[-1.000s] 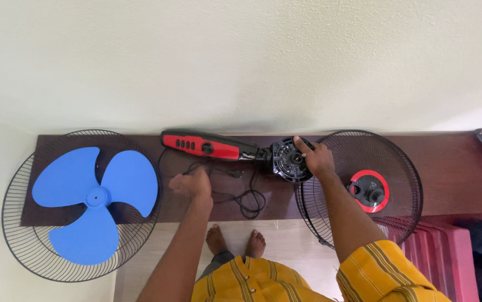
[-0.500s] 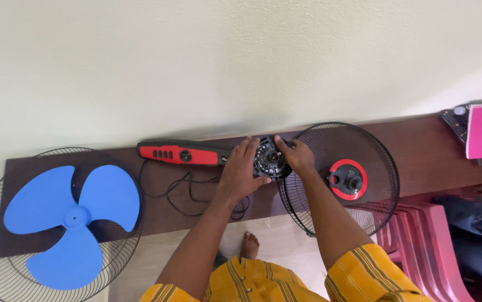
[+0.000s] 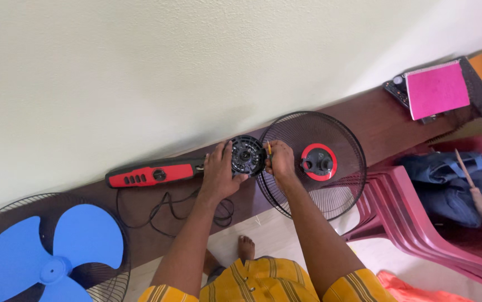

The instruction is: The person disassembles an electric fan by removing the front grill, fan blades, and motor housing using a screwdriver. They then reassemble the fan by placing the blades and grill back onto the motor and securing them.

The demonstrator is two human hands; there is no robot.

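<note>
So both hands are on the fan motor housing [image 3: 247, 155], the round black vented bit sitting on the long brown shelf [image 3: 375, 120] right up against the cream wall [image 3: 196, 67]; the left hand [image 3: 218, 174] is wrapped around its left edge, fingers curled over the rim; the right hand [image 3: 281, 162] is closed on the right edge and pinching what looks like a small yellowish tool [image 3: 269, 147], too small to say exactly what it is. The housing joins a red and black control stem [image 3: 151, 174] lying flat to the left, with a black cord [image 3: 165, 212] looping off the front of the shelf.

Just right of the housing, touching the right hand's side, is a black wire fan guard [image 3: 308, 165] with a red-ringed hub [image 3: 318, 162]; far left there's a blue three-blade fan propeller [image 3: 45, 257] resting in another wire guard [image 3: 115, 246]. Up at the right end of the shelf a pink notebook [image 3: 436, 89] lies on top of some dark stuff; below that a pink plastic chair [image 3: 420, 212] has dark blue cloth [image 3: 448, 179] on it. The person's bare foot [image 3: 246, 249] shows below, plus yellow patterned clothing [image 3: 263, 282].
</note>
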